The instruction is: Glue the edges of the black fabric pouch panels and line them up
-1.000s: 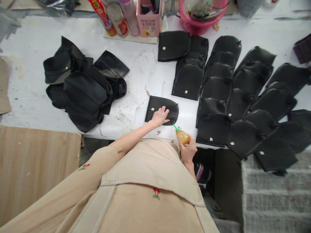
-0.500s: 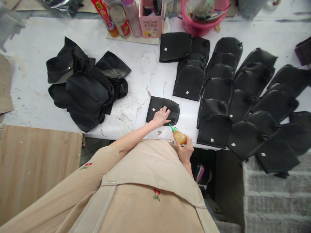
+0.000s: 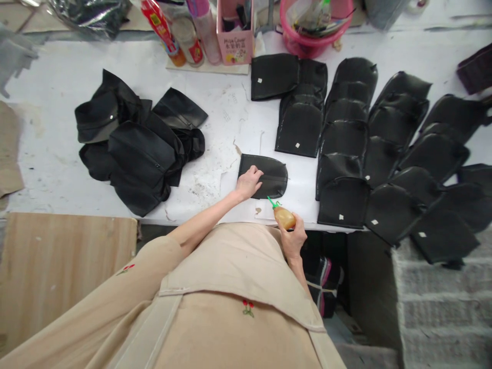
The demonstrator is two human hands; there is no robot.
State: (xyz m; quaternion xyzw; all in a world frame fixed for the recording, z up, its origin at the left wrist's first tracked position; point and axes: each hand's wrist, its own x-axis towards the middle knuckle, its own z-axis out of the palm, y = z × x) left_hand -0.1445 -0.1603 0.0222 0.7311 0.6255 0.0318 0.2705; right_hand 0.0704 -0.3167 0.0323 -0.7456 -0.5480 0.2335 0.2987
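A black rounded leather piece (image 3: 273, 174) lies flat near the front edge of the white table (image 3: 54, 154). My left hand (image 3: 249, 182) rests on its left part, fingers spread, pressing it down. My right hand (image 3: 293, 239) grips a small amber glue bottle (image 3: 285, 217) with a green nozzle. The nozzle tip sits at the near edge of the piece.
Rows of overlapping black pieces (image 3: 346, 154) with small white tags fill the table's right side. A heap of black pieces (image 3: 134, 143) lies at the left. Bottles (image 3: 184, 36), a pink box (image 3: 235, 41) and a pink basket (image 3: 311, 31) line the far edge. A wooden board (image 3: 65, 266) sits lower left.
My left hand slid toward the left end of the piece. The glue bottle's nozzle moved left along the piece's near edge. The view shifted slightly.
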